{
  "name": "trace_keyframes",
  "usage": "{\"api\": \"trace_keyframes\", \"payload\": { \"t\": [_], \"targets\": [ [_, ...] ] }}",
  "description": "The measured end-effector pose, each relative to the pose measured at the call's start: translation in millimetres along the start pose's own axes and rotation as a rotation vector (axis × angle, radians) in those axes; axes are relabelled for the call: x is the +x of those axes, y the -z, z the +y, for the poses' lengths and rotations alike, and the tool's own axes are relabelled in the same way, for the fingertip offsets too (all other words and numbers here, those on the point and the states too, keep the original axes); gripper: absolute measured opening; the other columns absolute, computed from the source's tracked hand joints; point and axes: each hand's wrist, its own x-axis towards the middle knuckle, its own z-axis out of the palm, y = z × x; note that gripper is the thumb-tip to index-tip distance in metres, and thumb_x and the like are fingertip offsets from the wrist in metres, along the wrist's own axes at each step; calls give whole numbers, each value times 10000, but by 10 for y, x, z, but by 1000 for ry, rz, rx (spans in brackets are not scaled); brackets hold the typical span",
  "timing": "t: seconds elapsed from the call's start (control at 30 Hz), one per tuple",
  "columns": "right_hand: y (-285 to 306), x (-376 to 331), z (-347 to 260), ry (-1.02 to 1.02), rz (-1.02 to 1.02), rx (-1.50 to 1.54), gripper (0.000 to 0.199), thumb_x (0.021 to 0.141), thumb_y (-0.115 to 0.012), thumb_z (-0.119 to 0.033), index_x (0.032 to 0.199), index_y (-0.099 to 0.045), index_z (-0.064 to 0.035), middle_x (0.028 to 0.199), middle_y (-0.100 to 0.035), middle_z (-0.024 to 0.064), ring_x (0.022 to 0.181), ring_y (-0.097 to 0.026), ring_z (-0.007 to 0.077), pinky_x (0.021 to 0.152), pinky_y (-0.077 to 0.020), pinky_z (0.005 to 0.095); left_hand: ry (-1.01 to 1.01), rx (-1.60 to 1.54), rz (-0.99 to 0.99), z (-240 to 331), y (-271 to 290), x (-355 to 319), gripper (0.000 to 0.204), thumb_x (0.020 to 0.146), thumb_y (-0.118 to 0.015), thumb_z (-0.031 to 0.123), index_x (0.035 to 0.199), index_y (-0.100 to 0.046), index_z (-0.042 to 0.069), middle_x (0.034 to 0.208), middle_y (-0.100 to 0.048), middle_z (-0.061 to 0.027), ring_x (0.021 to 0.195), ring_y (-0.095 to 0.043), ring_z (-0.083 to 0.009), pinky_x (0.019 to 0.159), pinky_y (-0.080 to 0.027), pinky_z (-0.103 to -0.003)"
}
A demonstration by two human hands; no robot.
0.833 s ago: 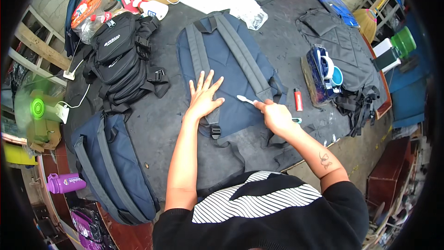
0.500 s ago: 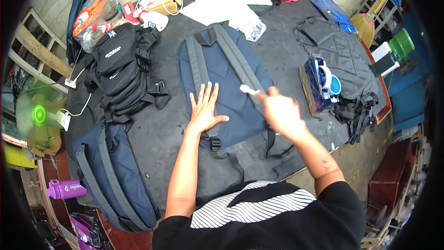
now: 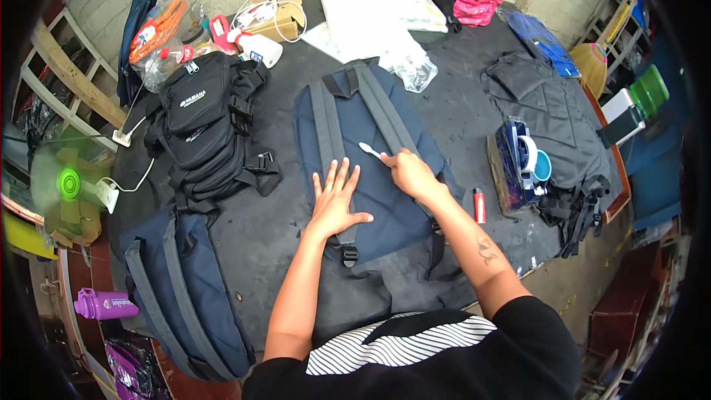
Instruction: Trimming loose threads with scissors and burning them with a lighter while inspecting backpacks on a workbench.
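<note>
A navy backpack with grey straps [image 3: 389, 226] lies straps-up in front of me. My left hand [image 3: 335, 207] rests flat on its left side, fingers spread, partly over the left strap. Closed around the handle of a white toothbrush [image 3: 369, 150], my right hand [image 3: 413, 176] is over the middle of the backpack, by the right strap. The brush head points left and away from me, close to the fabric; I cannot tell whether it touches. Just right of the backpack lies a red lighter [image 3: 479, 206].
Black bags [image 3: 207, 118] and another navy backpack [image 3: 189, 281] lie left. Rightward are a blue tape dispenser [image 3: 511, 163] and a black backpack [image 3: 555, 118]. White sheets [image 3: 378, 7], a spray bottle [image 3: 259, 48] and a carton [image 3: 278, 18] stand at the back. A fan [image 3: 69, 184] is far left.
My right hand has moved left and toward the backpack's middle with the toothbrush. The lighter, mostly hidden by that hand before, now shows fully. My left hand stays on the backpack. The view has shifted slightly.
</note>
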Motion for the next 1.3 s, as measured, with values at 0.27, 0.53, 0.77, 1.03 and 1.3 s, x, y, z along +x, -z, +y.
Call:
{"api": "trace_keyframes", "payload": {
  "t": [0.27, 0.53, 0.77, 1.03, 1.3],
  "targets": [
    [66, -60, -54, -27, -18, -2, 280, 902, -458, -127, 1096, -654, -79, 1000, -609, 207, 971, -608, 350, 832, -481, 430, -29, -29, -1, -4, -19, 24, 1126, 531, -790, 520, 1455, -260, 156, 1540, -107, -101, 1428, -24, -271, 1108, 35, -539],
    [1529, -1251, 665, -101, 479, -115, 412, 709, -544, 14, 1113, -585, -52, 1051, -594, 209, 995, -583, 362, 846, -463, 392, -25, -36, 14, -40, 13, -9, 1101, 518, -809, 475, 1443, -300, 159, 1537, -130, -100, 1427, -44, -276, 1125, 12, -507],
    [2283, -1475, 1705, -568, 302, -744, 153, 791, -523, -113, 783, -656, -38, 800, -665, 187, 767, -667, 341, 650, -528, 440, 43, -155, -54, 284, 228, 52, 835, 652, -791, 282, 1386, -415, 155, 1520, -176, -136, 1403, -170, -308, 1120, -160, -472],
    [1847, -1237, 2017, -562, 238, -677, 205, 799, -480, -107, 853, -660, -27, 869, -658, 211, 822, -654, 356, 692, -521, 451, -16, -456, 206, 691, 51, 150, 543, 841, -628, 370, 1273, -515, 62, 1384, -376, -247, 1311, -317, -401, 1073, -268, -457],
    [1169, -1988, 1998, -542, 815, -253, 396, 866, -465, -26, 1239, -493, -157, 1057, -534, 196, 903, -574, 405, 744, -469, 460, -213, 175, -16, 943, -495, -195, 689, 825, -539, 542, 1428, -319, 291, 1513, -183, -148, 1392, 7, -439, 1006, 22, -715]
  ]
}}
